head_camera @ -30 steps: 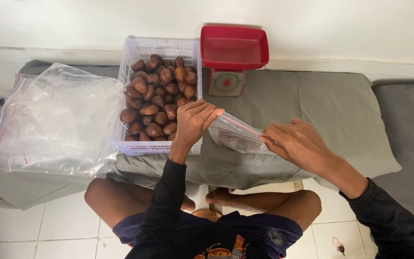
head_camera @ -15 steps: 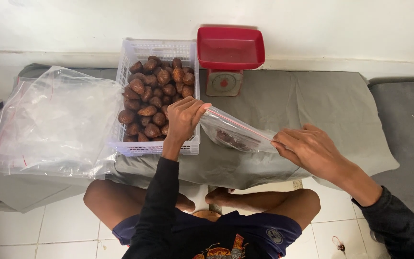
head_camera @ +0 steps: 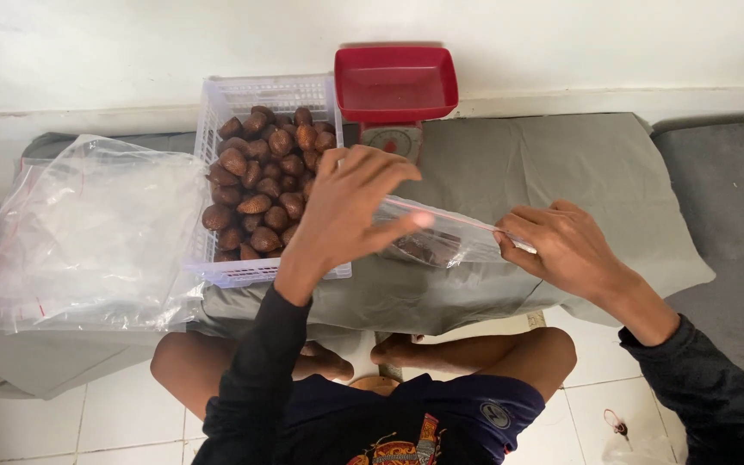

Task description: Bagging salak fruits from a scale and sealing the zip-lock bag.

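Note:
A clear zip bag [head_camera: 441,237] with a few brown scaly fruits inside lies on the grey-covered table [head_camera: 561,172]. My right hand [head_camera: 561,245] pinches the bag's red-lined top edge at its right end. My left hand [head_camera: 350,207] hovers over the bag's left end with fingers spread, thumb close to the edge, and seems to have let go. A white plastic basket [head_camera: 251,95] full of brown scaly fruits [head_camera: 260,181] stands just left of my left hand.
A red-panned kitchen scale [head_camera: 395,86] stands at the back against the white wall. A pile of empty clear zip bags [head_camera: 88,232] lies at the table's left end. My bare knees are under the front edge.
My left hand let go of the bag's left end and rose with fingers spread. My right hand kept its pinch on the right end. The view shifted slightly.

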